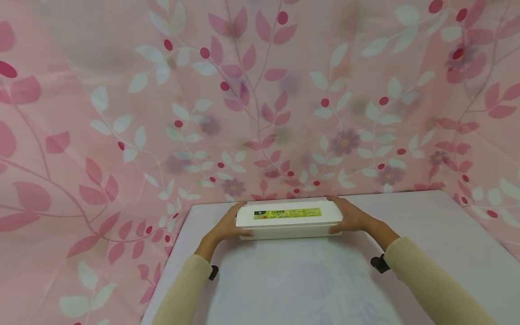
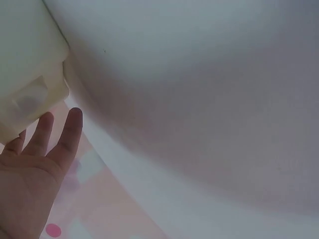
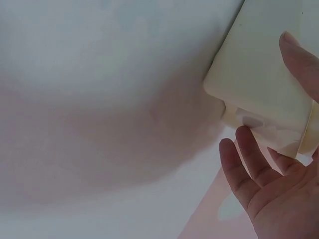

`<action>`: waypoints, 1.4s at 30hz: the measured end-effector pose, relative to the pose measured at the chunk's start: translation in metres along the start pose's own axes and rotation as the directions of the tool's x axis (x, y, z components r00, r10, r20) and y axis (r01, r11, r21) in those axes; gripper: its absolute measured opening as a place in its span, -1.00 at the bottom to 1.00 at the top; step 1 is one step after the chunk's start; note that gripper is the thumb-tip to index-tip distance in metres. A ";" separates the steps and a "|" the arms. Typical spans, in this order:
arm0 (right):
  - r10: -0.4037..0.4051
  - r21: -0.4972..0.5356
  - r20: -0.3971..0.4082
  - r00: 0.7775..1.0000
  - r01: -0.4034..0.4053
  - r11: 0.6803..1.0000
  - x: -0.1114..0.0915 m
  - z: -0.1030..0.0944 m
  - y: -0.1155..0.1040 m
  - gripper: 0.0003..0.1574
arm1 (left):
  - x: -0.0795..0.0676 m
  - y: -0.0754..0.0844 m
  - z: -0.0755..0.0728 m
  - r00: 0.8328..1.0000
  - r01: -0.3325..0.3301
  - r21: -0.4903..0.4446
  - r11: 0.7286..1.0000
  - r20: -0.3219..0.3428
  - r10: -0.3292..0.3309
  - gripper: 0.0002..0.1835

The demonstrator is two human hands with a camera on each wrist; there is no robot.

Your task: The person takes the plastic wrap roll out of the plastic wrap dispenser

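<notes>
A long white cling film box [image 1: 288, 231] with a yellow-green label [image 1: 287, 213] on its lid sits at the far edge of the table. My left hand [image 1: 226, 225] grips its left end, thumb on the front face and fingers toward the back. At the right end my right hand [image 1: 354, 217] holds it in the same way. Close up in the left wrist view, the fingers of that hand spread beside the box's end [image 2: 30, 102]. In the right wrist view the thumb lies over the front of the box [image 3: 259, 64], with several fingers by its end.
A white cloth covers the table [image 1: 292, 280], whose back edge meets a pink curtain [image 1: 260, 113] with leaf and flower prints. The curtain also hangs along the left and right sides. Dark wrist straps [image 1: 380, 263] show under the sleeves.
</notes>
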State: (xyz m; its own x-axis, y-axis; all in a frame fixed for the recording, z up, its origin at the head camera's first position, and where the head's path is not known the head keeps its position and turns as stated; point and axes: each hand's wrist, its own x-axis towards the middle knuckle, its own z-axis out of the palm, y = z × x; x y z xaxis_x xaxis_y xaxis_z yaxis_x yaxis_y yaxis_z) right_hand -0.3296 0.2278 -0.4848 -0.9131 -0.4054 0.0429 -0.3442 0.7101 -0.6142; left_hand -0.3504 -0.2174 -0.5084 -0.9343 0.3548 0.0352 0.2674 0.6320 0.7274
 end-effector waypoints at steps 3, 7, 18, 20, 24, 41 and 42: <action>0.016 0.017 0.005 1.000 -0.016 1.000 0.000 0.001 -0.002 0.42 | 0.000 -0.001 0.000 1.000 0.012 -0.006 1.000 -0.006 -0.012 0.28; 0.039 0.035 0.010 0.999 -0.039 0.999 0.000 0.003 -0.003 0.43 | 0.001 -0.003 0.001 1.000 0.010 -0.018 1.000 -0.013 -0.010 0.26; 0.043 0.007 0.006 0.999 -0.043 0.999 0.004 0.002 -0.002 0.40 | -0.004 0.001 0.003 0.999 0.022 0.002 1.000 -0.041 -0.022 0.22; 0.053 0.000 0.011 0.999 -0.053 0.999 0.004 0.002 -0.002 0.37 | -0.005 0.003 0.004 0.999 0.027 0.007 1.000 -0.041 -0.027 0.21; 0.077 -0.010 0.022 0.997 -0.077 0.997 0.004 0.002 -0.003 0.36 | -0.004 0.004 0.003 0.999 0.031 0.005 0.999 -0.035 -0.031 0.22; 0.065 -0.067 0.014 0.998 -0.064 0.996 0.002 0.000 -0.010 0.40 | -0.001 0.006 -0.001 1.000 0.008 -0.047 0.999 0.023 -0.007 0.20; 0.059 -0.073 0.011 0.998 -0.058 0.996 0.002 -0.001 -0.011 0.40 | 0.000 0.006 -0.001 1.000 0.001 -0.045 0.999 0.023 0.000 0.20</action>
State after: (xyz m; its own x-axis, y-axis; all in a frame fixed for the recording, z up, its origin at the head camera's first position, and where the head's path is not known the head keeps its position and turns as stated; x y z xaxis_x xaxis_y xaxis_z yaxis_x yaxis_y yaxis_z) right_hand -0.3274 0.2200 -0.4768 -0.9293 -0.3693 -0.0018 -0.3058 0.7722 -0.5569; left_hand -0.3488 -0.2143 -0.5030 -0.9287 0.3704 0.0198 0.2555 0.6003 0.7579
